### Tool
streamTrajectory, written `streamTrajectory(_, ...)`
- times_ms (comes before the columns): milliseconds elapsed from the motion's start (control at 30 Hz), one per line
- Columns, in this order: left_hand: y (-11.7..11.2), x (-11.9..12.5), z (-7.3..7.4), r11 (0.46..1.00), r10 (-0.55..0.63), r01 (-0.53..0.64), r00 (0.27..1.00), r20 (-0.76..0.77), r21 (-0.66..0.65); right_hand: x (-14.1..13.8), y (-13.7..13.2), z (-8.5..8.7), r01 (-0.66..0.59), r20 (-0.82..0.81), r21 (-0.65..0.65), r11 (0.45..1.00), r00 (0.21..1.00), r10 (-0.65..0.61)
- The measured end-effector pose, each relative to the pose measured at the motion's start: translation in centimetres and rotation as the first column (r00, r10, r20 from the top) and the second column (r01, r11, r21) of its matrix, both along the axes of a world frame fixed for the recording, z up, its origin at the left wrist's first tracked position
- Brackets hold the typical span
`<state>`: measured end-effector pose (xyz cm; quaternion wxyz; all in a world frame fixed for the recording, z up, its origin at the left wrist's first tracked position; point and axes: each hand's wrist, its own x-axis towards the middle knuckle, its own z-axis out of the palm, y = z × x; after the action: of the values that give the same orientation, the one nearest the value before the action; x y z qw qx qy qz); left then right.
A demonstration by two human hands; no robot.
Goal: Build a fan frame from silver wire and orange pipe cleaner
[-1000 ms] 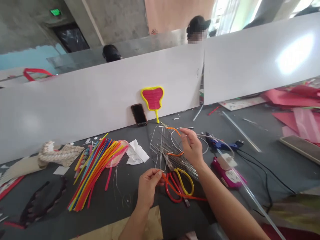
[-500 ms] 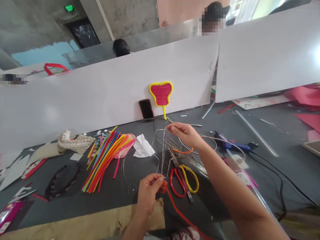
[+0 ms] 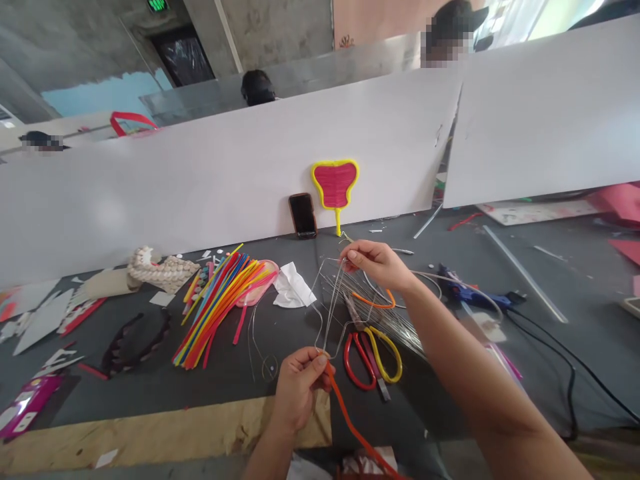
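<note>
My left hand (image 3: 299,387) is closed in a pinch on the near end of a thin bent wire frame (image 3: 331,307) and an orange plastic tube (image 3: 353,427) that trails down toward me. My right hand (image 3: 376,263) is closed in a pinch on the far top of the same wire frame, holding it above the dark table. Under the frame lie a bundle of thin wires (image 3: 385,313) and red-and-yellow scissors (image 3: 373,357).
A fan of coloured tubes (image 3: 217,307) lies to the left, beside crumpled white paper (image 3: 293,287). A phone (image 3: 303,215) and a pink-and-yellow fan (image 3: 335,187) lean on the white divider (image 3: 200,180). A blue glue gun (image 3: 467,290) and black cable (image 3: 570,360) lie right. Other people sit beyond.
My right hand moved from the orange tube near the wires up to the far end of the wire frame. The left hand kept its pinch and the orange tube now hangs toward me.
</note>
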<state>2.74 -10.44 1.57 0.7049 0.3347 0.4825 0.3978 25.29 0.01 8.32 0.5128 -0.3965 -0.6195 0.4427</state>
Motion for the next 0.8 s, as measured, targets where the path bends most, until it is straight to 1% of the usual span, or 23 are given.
streamTrajectory(133, -0.2, 0.0, -0.3, 1.0, -0.014, 0.013, 1.0, 0.014, 0.012, 0.0, 0.0, -0.4, -0.028, -0.017, -0.078, 0.997, 0.999, 0.027)
streamTrajectory(233, -0.5, 0.2, -0.5, 0.999, -0.004, 0.006, 0.999, -0.035, 0.037, -0.3, 0.0, -0.3, -0.008, -0.009, -0.133, 0.991, 1.0, 0.007)
streamTrajectory(333, -1.1, 0.4, -0.9, 0.999, -0.023, 0.025, 0.996, -0.087, 0.028, -1.0, 0.0, -0.2, -0.012, 0.004, -0.144, 0.989, 1.0, 0.013)
streamTrajectory(433, -1.7, 0.2, -1.3, 0.993, -0.121, 0.12, 0.989, -0.089, -0.023, -1.5, -0.1, -0.3, -0.081, 0.034, -0.164, 0.983, 0.996, 0.088)
streamTrajectory(500, -1.7, -0.5, -1.5, 0.977, -0.21, 0.207, 0.974, -0.082, -0.045, -1.6, -0.2, -0.4, -0.12, 0.058, -0.198, 0.973, 0.989, 0.134)
streamTrajectory(533, -1.6, -1.1, -1.4, 0.972, -0.235, 0.232, 0.968, -0.086, -0.046, -1.7, -0.3, -0.5, -0.137, 0.067, -0.215, 0.967, 0.986, 0.155)
streamTrajectory(567, -1.2, -1.6, -1.2, 0.97, -0.241, 0.238, 0.966, -0.097, -0.045, -1.7, -0.4, -0.5, -0.157, 0.069, -0.229, 0.961, 0.982, 0.177)
streamTrajectory(600, -0.7, -2.2, -0.8, 0.978, -0.207, 0.205, 0.971, -0.118, -0.035, -1.7, -0.4, -0.6, -0.182, 0.068, -0.24, 0.953, 0.977, 0.203)
streamTrajectory(633, 0.0, -2.7, -0.2, 0.991, -0.129, 0.132, 0.982, -0.138, 0.01, -1.7, -0.4, -0.7, -0.209, 0.064, -0.249, 0.946, 0.971, 0.231)
streamTrajectory(667, 0.9, -3.1, 0.5, 0.995, -0.069, 0.078, 0.988, -0.136, 0.065, -1.8, -0.3, -0.8, -0.233, 0.059, -0.255, 0.938, 0.965, 0.256)
streamTrajectory(733, 3.1, -3.2, 2.4, 0.982, -0.022, 0.04, 0.995, -0.099, 0.183, -2.0, 0.2, -0.8, -0.27, 0.05, -0.257, 0.928, 0.955, 0.292)
streamTrajectory(800, 5.5, -2.6, 4.5, 0.965, -0.036, 0.055, 0.996, -0.081, 0.255, -2.3, 0.9, -0.5, -0.298, 0.039, -0.245, 0.922, 0.948, 0.317)
